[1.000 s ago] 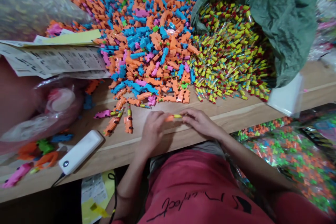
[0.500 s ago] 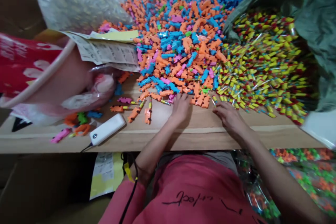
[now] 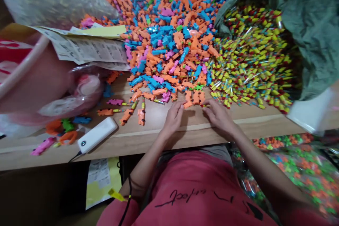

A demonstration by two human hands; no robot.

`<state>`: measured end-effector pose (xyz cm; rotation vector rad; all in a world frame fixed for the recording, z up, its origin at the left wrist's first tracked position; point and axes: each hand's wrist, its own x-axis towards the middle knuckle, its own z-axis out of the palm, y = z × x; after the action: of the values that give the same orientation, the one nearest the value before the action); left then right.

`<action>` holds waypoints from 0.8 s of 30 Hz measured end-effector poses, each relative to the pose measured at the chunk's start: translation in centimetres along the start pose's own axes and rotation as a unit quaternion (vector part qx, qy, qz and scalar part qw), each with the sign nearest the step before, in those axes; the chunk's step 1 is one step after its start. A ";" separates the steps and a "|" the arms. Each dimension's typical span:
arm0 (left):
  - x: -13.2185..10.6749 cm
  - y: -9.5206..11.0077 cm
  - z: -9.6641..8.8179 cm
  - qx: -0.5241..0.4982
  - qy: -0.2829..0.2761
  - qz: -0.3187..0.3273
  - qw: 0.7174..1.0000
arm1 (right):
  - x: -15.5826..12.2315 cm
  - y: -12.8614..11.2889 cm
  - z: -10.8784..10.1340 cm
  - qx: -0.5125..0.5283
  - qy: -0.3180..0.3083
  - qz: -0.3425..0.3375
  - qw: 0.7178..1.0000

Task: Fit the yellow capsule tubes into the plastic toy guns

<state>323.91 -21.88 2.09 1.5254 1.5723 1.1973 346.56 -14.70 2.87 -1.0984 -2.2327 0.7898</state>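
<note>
1. The left hand [image 3: 173,118] is resting on the table [image 3: 265,124], and its fingers [image 3: 178,106] are lying close together, narrow rather than spread. They are reaching the near edge of a heap of orange plastic toy pieces [image 3: 194,97], but I cannot tell whether they are holding anything.
2. The right hand [image 3: 218,118] is curving inward toward the left hand, with its fingers [image 3: 209,110] drawn narrow. Their tips are touching or just beside a small yellow tube [image 3: 204,106], which is lying at the orange pieces; whether they are gripping it is hidden.
3. Directly ahead of the fingers, a large mixed pile of orange, blue and pink toy pieces [image 3: 169,42] is spreading across the table.
4. Ahead and to the right of the fingers, a mound of yellow tubes with red ends [image 3: 251,56] is spilling from a green sack [image 3: 309,31].
5. Left of the fingers, a few orange pieces with tubes fitted [image 3: 126,116] are lying apart from the pile, beside a pink one [image 3: 115,102].
6. Farther left, printed papers [image 3: 90,49] are lying on the pile's edge, and a white power bank [image 3: 96,135] is sitting near the table's front edge.
7. Below and right of the fingers, a clear bag of colored pieces [image 3: 296,169] is lying beneath the table's level.
</note>
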 end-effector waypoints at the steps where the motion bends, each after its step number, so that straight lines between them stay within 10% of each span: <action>1: -0.3 0.3 0.1 -0.020 -0.002 -0.016 1.000 | 0.0 -0.8 0.2 0.044 0.000 0.018 0.999; 24: -1.0 0.4 -0.2 0.152 -0.015 0.162 0.975 | -1.1 -3.2 0.9 0.339 -0.063 0.159 0.925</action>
<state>324.04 -22.92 2.38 2.0507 1.5832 1.1331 344.86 -17.45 4.23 -1.0703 -1.6503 1.6529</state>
